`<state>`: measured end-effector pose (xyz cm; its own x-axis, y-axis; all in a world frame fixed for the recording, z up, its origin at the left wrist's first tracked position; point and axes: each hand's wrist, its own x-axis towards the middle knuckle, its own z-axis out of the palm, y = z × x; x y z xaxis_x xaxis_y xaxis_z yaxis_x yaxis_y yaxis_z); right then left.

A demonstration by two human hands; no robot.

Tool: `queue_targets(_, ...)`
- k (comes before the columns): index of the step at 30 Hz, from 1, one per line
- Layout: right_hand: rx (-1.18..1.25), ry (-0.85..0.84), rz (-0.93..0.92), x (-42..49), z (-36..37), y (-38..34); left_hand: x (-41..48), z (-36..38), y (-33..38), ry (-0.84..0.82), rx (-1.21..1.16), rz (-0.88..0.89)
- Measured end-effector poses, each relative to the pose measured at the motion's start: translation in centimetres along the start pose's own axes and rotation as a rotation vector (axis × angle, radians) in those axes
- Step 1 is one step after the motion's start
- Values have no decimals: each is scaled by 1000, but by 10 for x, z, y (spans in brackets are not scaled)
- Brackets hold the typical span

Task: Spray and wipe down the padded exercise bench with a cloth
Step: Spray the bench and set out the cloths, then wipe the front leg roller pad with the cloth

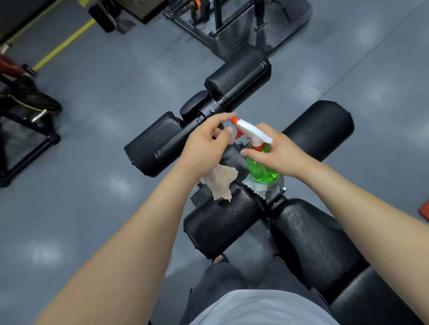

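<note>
**Head view, near to far.** Two droplet-beaded near pads (pixel 219 224) of the padded exercise bench (pixel 309 234) flanked its central beam, evidently already sprayed. The right hand (pixel 276 155) clamped the neck of one green spray bottle (pixel 261 171), steadying it upright above a pale cloth (pixel 260 188) lying on the beam. The left hand (pixel 206 141), apart from the right, held a beige cloth (pixel 220 183) under its curled fingers, ready for wiping. Its thumb and forefinger reached towards the orange nozzle (pixel 235 120), probably to adjust it. Three roller pads (pixel 318 129) lay beyond. Cloths: two.

The bench pads (pixel 219 224) were glossy black vinyl beaded with droplets; the spray bottle (pixel 261 169) was translucent green plastic
</note>
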<state>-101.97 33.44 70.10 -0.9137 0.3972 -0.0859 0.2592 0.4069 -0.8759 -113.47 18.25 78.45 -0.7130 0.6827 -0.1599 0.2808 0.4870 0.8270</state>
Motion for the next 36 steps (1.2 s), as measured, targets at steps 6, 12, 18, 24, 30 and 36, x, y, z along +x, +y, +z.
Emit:
queue_targets(6, -33, -60, -98, 11, 3, -21, -6, -39, -12, 153, 143, -160)
queue_targets(12, -19, -45, -36, 16, 16, -53, -4, -116, -45, 322, 207, -345)
queue_targets(18, -33, -146, -73, 24, 55, -104, 6, -185, -89, 289, 159, -392)
queue_targets(24, -139, -79, 52, 38, 117, -137, 20, -225, -152, 193, 211, -338)
queue_targets(30, -195, -63, 278, 54, 162, -165, 41, -235, -232, 54, 299, -245)
queue_targets(36, -230, -65, 403, 68, 216, -192, 58, -234, -270, -30, 296, -161)
